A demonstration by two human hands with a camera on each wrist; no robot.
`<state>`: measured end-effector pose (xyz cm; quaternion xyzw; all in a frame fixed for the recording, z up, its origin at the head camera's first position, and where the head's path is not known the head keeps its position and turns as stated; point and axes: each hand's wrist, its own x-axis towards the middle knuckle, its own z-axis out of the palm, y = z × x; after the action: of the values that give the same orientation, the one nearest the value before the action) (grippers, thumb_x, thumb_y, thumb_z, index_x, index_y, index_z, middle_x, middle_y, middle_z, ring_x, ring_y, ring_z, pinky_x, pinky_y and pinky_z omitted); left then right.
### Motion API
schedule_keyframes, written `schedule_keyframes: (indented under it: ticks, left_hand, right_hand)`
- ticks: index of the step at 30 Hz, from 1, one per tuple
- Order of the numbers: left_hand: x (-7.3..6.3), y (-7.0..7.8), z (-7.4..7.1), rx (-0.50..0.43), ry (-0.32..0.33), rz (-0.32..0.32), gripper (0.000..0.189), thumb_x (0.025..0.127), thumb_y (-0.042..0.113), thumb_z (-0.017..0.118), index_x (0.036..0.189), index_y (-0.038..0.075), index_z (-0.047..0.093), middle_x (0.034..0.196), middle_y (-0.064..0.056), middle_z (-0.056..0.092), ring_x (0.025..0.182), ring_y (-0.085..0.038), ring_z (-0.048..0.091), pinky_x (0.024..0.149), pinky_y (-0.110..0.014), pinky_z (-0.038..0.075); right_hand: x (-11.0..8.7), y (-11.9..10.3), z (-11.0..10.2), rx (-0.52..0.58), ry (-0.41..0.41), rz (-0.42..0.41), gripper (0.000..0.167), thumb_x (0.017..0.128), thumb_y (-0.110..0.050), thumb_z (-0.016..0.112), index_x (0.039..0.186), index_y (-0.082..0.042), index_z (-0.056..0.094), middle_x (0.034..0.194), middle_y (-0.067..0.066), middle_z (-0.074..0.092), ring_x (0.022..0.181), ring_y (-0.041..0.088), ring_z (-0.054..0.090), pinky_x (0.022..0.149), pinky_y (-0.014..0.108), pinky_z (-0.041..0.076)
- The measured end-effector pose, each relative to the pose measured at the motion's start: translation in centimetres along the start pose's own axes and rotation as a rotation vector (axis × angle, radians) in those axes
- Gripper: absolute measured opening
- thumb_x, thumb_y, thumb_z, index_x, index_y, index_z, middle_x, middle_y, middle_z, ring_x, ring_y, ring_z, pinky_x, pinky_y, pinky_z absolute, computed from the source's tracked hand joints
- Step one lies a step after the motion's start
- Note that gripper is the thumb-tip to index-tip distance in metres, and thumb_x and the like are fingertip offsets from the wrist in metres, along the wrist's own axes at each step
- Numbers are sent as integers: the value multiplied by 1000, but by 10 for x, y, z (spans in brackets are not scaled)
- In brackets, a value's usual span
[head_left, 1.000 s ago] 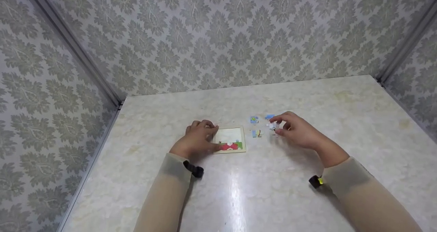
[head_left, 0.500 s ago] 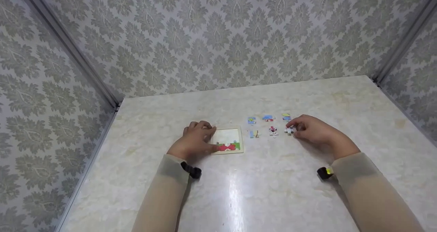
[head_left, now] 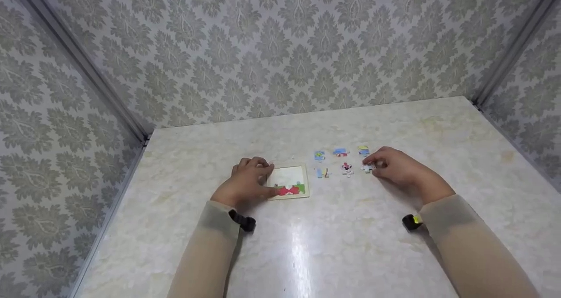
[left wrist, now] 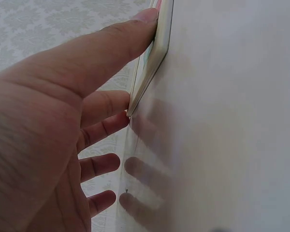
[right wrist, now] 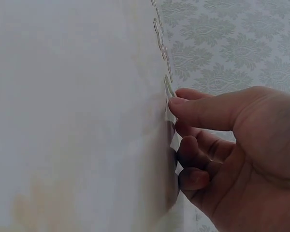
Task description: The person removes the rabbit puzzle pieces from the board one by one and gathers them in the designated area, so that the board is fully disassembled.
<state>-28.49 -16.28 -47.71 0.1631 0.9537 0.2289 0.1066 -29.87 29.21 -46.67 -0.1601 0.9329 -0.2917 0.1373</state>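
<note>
In the head view, a small wooden puzzle tray [head_left: 308, 179] lies flat on the table, with red and green picture pieces [head_left: 289, 190] along its near side. My left hand [head_left: 245, 182] holds the tray's left side, the thumb over its near left corner and the fingers spread along the edge. In the left wrist view the thumb lies on the puzzle tray [left wrist: 152, 63]. My right hand [head_left: 399, 171] pinches a whitish puzzle piece [head_left: 367, 168] between thumb and fingertips at table level. Seen from the right wrist, the pinched puzzle piece [right wrist: 169, 87] is nearly edge-on.
Several other puzzle pieces lie in two rows right of the tray: a blue one [head_left: 319, 155], a blue and red one [head_left: 340, 152], a yellow and blue one [head_left: 363, 150], a blue and yellow one [head_left: 323, 173] and a pink and white one [head_left: 347, 169]. Patterned walls [head_left: 280, 48] border the table.
My right hand has moved right, from over the middle pieces to the near-row piece at the far right, which it pinches. My left hand keeps its hold on the tray.
</note>
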Motion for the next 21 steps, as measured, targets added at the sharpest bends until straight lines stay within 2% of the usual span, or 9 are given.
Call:
schedule_keyframes:
  ticks: [7,13,15,17,21]
  left_hand:
    - [-1,-2,0,9,-1,8,89,97,53,87,172,23,51,166,3,49,160,-32,33,131,-58,37]
    - [-4,-3,0,4,0,39,87,97,53,86,171,21,53,167,0,50,158,-31,35,133,-57,32]
    - [-4,-3,0,7,-6,51,86,98,53,85,171,20,53,166,-1,50,157,-31,35,133,-57,30]
    - [-4,-3,-1,1,-10,50,86,98,52,85,171,19,52,166,-2,50,156,-31,36,132,-57,29]
    - [-2,-3,-4,-6,-12,58,93,94,54,89,171,18,51,165,-3,51,156,-33,36,132,-58,30]
  right_hand:
    - [1,-1,2,4,11,8,37,112,-13,69,148,-12,75,150,19,61,124,35,59,110,59,50]
    - [-1,-5,3,64,15,19,43,112,-17,68,154,-7,68,158,22,55,139,43,55,119,67,45]
    - [-2,-7,4,86,20,20,42,113,-20,67,154,-8,68,161,21,54,138,43,56,116,65,48]
    - [-2,-11,5,100,30,12,41,114,-22,67,153,-8,69,160,20,55,129,39,59,108,59,52]
    - [2,-23,8,109,49,-11,38,114,-24,67,150,-10,71,158,17,57,118,32,60,97,46,52]
